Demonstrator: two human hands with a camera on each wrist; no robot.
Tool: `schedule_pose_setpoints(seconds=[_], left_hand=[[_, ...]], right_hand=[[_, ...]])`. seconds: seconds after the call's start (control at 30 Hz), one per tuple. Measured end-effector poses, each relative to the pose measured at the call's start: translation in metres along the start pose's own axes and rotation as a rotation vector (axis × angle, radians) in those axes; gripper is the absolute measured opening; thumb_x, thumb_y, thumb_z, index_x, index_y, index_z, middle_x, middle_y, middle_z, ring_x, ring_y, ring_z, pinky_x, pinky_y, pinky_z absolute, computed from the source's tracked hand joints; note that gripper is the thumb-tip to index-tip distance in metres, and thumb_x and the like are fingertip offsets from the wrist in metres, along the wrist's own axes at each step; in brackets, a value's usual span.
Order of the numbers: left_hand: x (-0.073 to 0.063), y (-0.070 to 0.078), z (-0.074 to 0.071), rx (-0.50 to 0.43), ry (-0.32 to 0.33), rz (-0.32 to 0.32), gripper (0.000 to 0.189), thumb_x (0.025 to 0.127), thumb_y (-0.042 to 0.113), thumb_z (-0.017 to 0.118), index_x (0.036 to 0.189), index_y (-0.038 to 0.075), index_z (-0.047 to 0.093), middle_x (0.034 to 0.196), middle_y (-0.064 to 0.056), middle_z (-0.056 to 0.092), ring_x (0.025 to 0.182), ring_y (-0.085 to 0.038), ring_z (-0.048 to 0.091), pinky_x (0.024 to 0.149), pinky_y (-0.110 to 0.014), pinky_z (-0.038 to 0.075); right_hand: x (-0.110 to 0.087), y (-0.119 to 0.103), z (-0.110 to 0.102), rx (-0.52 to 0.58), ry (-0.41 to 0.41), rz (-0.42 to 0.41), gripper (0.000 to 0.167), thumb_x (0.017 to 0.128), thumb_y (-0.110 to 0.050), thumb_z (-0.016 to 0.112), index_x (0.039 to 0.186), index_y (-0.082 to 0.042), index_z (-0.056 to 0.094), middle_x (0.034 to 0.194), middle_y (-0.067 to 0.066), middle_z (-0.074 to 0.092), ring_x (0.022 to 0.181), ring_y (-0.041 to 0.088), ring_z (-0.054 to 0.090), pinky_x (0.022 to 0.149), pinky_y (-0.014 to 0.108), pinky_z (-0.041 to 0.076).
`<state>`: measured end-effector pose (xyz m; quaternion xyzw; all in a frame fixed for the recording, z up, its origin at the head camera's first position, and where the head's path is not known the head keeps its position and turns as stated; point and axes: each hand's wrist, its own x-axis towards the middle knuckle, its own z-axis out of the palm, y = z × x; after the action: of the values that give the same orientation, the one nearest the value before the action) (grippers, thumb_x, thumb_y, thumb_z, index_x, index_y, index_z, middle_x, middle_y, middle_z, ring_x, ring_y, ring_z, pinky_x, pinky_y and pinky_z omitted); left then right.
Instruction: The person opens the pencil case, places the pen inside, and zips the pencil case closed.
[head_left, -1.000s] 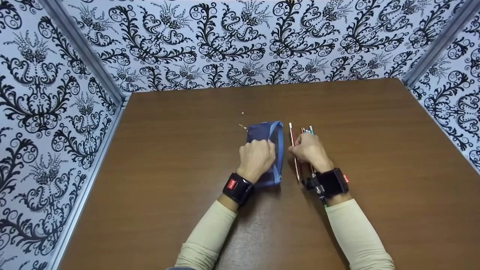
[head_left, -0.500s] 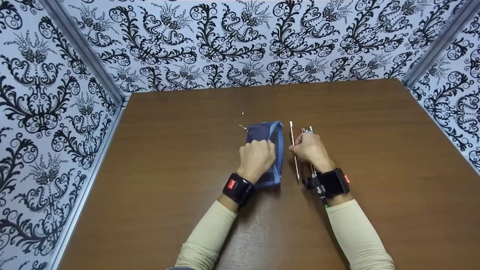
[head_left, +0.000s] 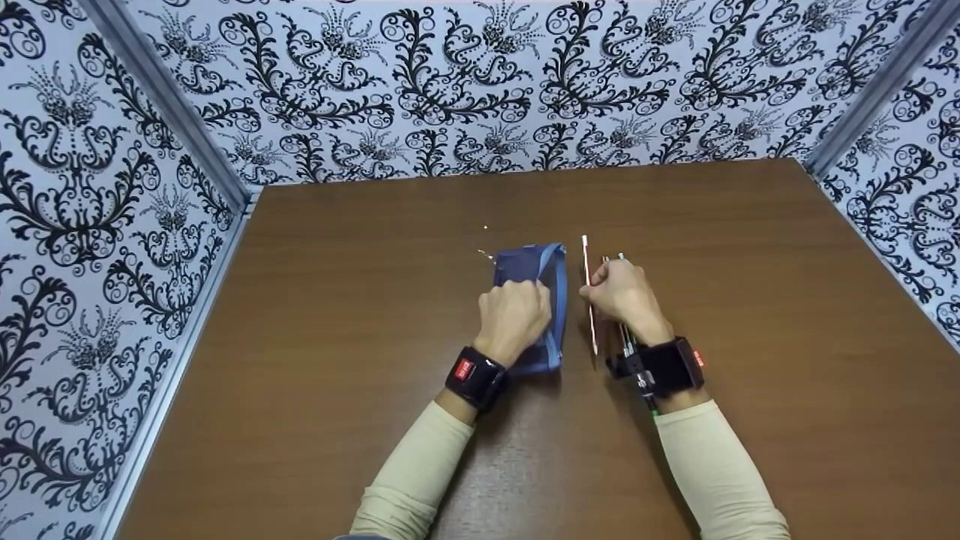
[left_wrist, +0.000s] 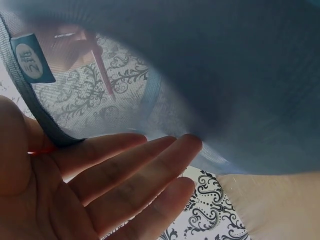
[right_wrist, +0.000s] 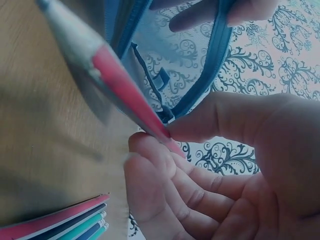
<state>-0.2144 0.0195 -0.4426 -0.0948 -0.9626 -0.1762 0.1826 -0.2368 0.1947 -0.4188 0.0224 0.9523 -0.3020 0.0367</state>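
Observation:
My left hand (head_left: 514,319) grips the top edge of a blue mesh zip pencil case (head_left: 519,261), holding its opening toward the right. In the left wrist view the case's rim (left_wrist: 42,117) passes between thumb and fingers. To the right, my right hand (head_left: 624,296) pinches a red pencil (right_wrist: 117,75) between thumb and fingertips. Its sharpened end points back toward the wrist, and the right wrist view shows it lifted off the table beside the case's opening. Under the right hand lie several more pencils (right_wrist: 65,220), partly hidden from the head view.
The brown wooden table (head_left: 337,300) carries a few small pale specks (head_left: 486,253) left of the case. Patterned black-and-white walls (head_left: 480,90) with grey metal corner posts (head_left: 169,97) enclose the back and sides.
The red pencil has shifted slightly away from me and risen off the table in my right hand, which moved a little right. My left hand and the case have kept their place.

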Motion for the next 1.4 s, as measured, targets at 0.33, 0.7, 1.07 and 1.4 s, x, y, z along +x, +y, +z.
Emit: schedule_pose_setpoints(seconds=[0.33, 0.7, 1.07, 1.4], left_hand=[[-0.0025, 0.0005, -0.0006, 0.008, 0.059, 0.024, 0.044, 0.097, 0.026, 0.050, 0.057, 0.010, 0.060, 0.064, -0.012, 0.069, 0.058, -0.032, 0.068, 0.047, -0.046, 0.049], [-0.0017, 0.0002, -0.0008, 0.002, 0.029, 0.019, 0.046, 0.098, 0.027, 0.049, 0.057, 0.011, 0.059, 0.065, -0.013, 0.069, 0.058, -0.032, 0.067, 0.049, -0.046, 0.050], [-0.0008, -0.0002, -0.0009, -0.005, 0.002, 0.003, 0.045, 0.098, 0.028, 0.048, 0.060, 0.009, 0.062, 0.067, -0.013, 0.070, 0.060, -0.033, 0.068, 0.050, -0.047, 0.050], [-0.0013, -0.0006, 0.0001, -0.001, 0.007, 0.005, 0.043, 0.098, 0.028, 0.048, 0.063, 0.008, 0.064, 0.069, -0.013, 0.071, 0.061, -0.033, 0.069, 0.050, -0.047, 0.050]], right_hand=[[-0.0003, -0.0007, -0.0017, 0.034, 0.046, -0.041, 0.022, 0.085, -0.019, 0.070, 0.093, 0.002, 0.069, 0.125, 0.022, 0.065, 0.101, 0.038, 0.063, 0.086, 0.048, 0.049], [-0.0017, -0.0023, -0.0046, 0.066, 0.076, -0.020, 0.022, 0.086, -0.019, 0.069, 0.095, 0.000, 0.067, 0.088, 0.013, 0.071, 0.078, 0.025, 0.066, 0.074, 0.039, 0.050], [-0.0034, -0.0054, -0.0083, 0.151, 0.092, -0.038, 0.022, 0.086, -0.016, 0.065, 0.099, 0.001, 0.065, 0.083, 0.009, 0.073, 0.056, 0.006, 0.062, 0.062, 0.026, 0.048], [-0.0048, -0.0070, -0.0092, 0.166, 0.132, -0.048, 0.020, 0.085, -0.014, 0.065, 0.099, 0.001, 0.065, 0.085, 0.010, 0.073, 0.056, 0.004, 0.061, 0.062, 0.025, 0.048]])
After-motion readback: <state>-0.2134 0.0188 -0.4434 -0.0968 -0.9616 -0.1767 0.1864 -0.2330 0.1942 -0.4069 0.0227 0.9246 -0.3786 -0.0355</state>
